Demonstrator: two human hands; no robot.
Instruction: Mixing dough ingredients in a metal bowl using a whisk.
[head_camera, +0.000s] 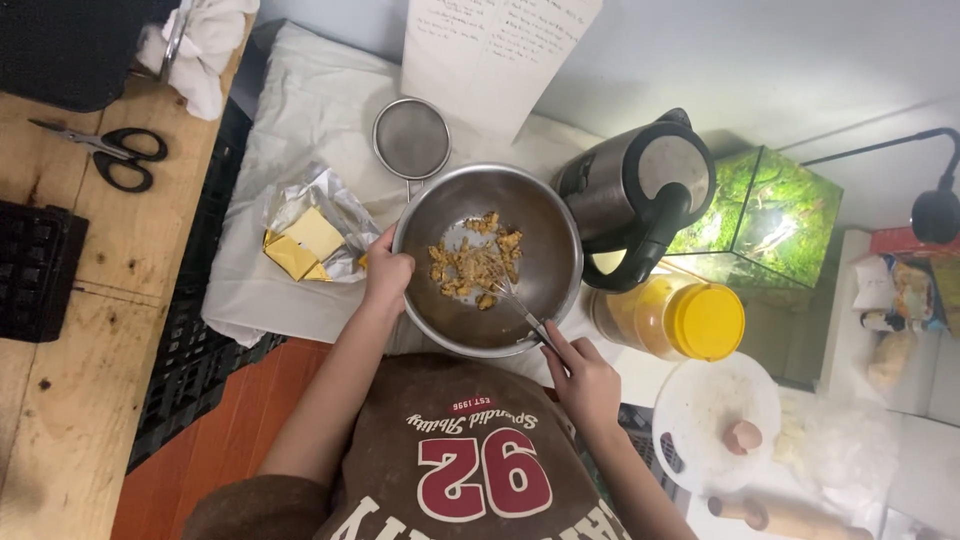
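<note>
Black-handled scissors (110, 152) lie at the far left on the wooden counter (60, 420). Next comes an opened foil wrapper with a block of butter (305, 240) on a white cloth (290, 130), with a small sieve (411, 138) behind. The left hand (386, 274) clamps the rim of the steel mixing bowl (540, 215), which holds crumbly tan dough (476, 265). The right hand (582, 378) is closed around a whisk (515, 305) that reaches into the dough. Further right stand a kettle (630, 195) and a yellow-lidded jar (672, 318).
</note>
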